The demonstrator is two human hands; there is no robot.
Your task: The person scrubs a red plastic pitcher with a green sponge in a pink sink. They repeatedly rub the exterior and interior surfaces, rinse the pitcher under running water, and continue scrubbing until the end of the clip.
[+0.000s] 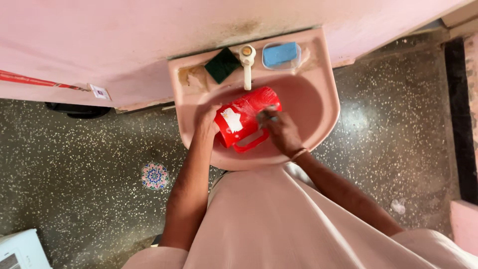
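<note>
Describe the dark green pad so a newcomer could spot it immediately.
Find the pink sink against the pink wall. On its back ledge, left of the white tap, lies the dark green scrub pad, square and turned like a diamond. The blue soap bar sits right of the tap.

Red mug (244,115), pink sink (326,107), blue soap (280,53).

Both bare forearms reached forward over the pink sink (326,107), left hand (206,122) cupped at its left inner side, right hand (281,130) curled nearer its middle, bangle at wrist
</note>
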